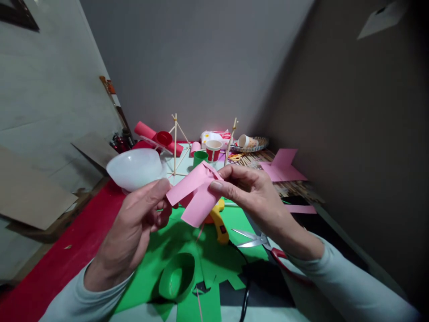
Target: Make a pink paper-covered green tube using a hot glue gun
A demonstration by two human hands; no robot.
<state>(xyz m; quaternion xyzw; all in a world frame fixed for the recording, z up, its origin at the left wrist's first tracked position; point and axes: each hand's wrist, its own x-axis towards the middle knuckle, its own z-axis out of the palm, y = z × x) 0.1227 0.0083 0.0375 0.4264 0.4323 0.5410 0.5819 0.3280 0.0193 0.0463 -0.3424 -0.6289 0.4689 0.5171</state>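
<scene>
A pink paper piece [203,199] with two hanging strips is held up over the table between both hands. My left hand [132,228] pinches the end of its left strip. On the upper right, where the strips meet, my right hand [250,192] grips the paper between thumb and fingers. Behind and below it lies a yellow glue gun [221,226] with a black cord. Red-handled scissors [256,241] rest with blades parted under my right forearm. A green paper cup shape [177,277] stands nearer to me on green paper [231,264].
A translucent white bowl [136,167] sits at the left. Behind are stick frames [175,143], a red paper cup [213,151], a green paper tube [200,157] and red rolled paper [145,130]. Folded pink paper [283,167] lies at right, near a tray [263,144] holding a cup.
</scene>
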